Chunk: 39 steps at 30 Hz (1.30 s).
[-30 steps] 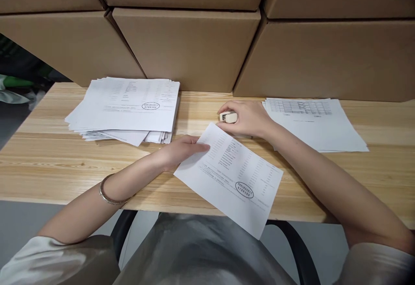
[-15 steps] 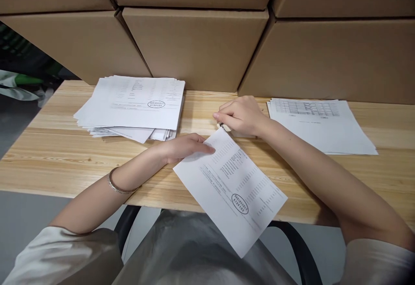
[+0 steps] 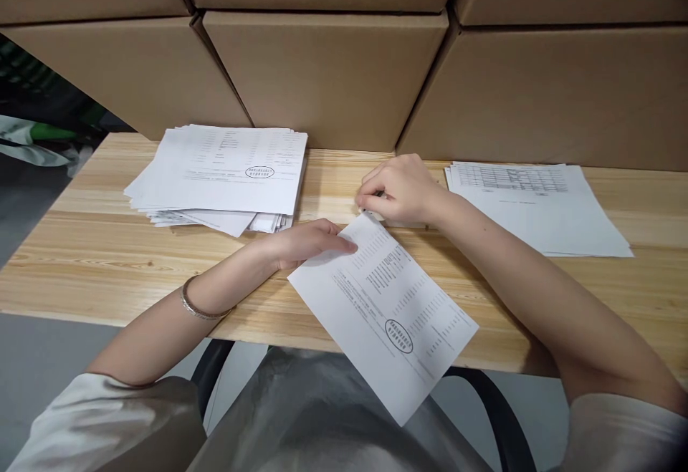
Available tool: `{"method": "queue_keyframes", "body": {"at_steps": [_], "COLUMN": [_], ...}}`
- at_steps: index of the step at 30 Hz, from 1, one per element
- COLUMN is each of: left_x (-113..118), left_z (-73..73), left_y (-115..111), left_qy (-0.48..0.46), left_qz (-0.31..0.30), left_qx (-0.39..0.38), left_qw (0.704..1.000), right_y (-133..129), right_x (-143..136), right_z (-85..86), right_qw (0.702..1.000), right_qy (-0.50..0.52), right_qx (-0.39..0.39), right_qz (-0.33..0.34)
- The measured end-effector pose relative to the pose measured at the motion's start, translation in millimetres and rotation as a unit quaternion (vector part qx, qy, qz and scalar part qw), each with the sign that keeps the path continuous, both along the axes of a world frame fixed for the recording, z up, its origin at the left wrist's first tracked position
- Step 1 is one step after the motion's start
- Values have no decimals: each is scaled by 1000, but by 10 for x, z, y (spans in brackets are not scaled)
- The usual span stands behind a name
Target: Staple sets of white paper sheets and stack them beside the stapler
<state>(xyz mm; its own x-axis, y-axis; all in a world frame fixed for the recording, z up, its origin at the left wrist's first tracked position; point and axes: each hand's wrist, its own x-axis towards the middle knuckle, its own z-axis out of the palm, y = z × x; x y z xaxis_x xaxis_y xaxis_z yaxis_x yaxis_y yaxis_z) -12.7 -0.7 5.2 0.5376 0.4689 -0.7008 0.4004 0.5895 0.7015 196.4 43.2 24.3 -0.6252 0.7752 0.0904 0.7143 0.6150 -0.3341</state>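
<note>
Fingers of the right hand (image 3: 403,189) have folded further over the small pale stapler (image 3: 378,215) since a moment ago, leaving just a sliver of it in view, while the paper (image 3: 376,314) has swung to a steeper slant than in the earliest view. The stapler sits in the right hand's grasp at the paper's far corner; whether its jaws are pressed together cannot be told. The left hand (image 3: 312,243) pinches the paper near that corner, thumb on top. For a clean staple, that pinch should stay firm and close, with any layers squared and fingertips clear of the jaws, and the squeeze should be straight and even so the corner does not skew. An oval stamp and columns of small print cover the paper; the characters look Chinese but are too small to read surely. Similar stamped print tops the left stack (image 3: 215,193) on the tabletop (image 3: 107,257), and a ruled grid heads the right stack (image 3: 542,221). No brand shows on the cardboard boxes (image 3: 322,78) behind.
</note>
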Motion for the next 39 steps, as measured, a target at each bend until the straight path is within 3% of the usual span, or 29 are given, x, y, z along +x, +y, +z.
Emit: {"method": "queue_keyframes", "body": {"at_steps": [6,12,23,25,27,29,31,36,39], "left_x": [-8,34,4,23,72,139,197,222,197], "left_z": [0,58,28,48,65,57,11,-157,-160], "left_y": [6,-15,-42,-45,-34,-9,24,78,66], "left_qy": [12,-10,-22,-9,13,41,51,19,7], "left_qz": [-10,6,2,-12,-15,-7,-1,-12,-22], "left_qx": [2,-13,-24,29,145,273,354,415,431], "left_qw": [1000,1000,999,999,989,961,934,910,902], "right_y": [-5,-2,-1,-14,-28,-39,-46,-54,-76], "right_x": [-46,-83,-117,-124,-137,-153,-165,-175,-181], "right_z": [-5,-81,-226,-239,-245,-242,-234,-226,-227], "right_qw": [1000,999,995,995,995,995,995,994,992], "right_qy": [19,-11,-51,-39,-29,-20,-13,-9,-3], "right_qx": [-9,36,80,84,89,93,98,110,122], "right_qz": [7,-7,-39,-40,-39,-37,-32,-22,-21]}}
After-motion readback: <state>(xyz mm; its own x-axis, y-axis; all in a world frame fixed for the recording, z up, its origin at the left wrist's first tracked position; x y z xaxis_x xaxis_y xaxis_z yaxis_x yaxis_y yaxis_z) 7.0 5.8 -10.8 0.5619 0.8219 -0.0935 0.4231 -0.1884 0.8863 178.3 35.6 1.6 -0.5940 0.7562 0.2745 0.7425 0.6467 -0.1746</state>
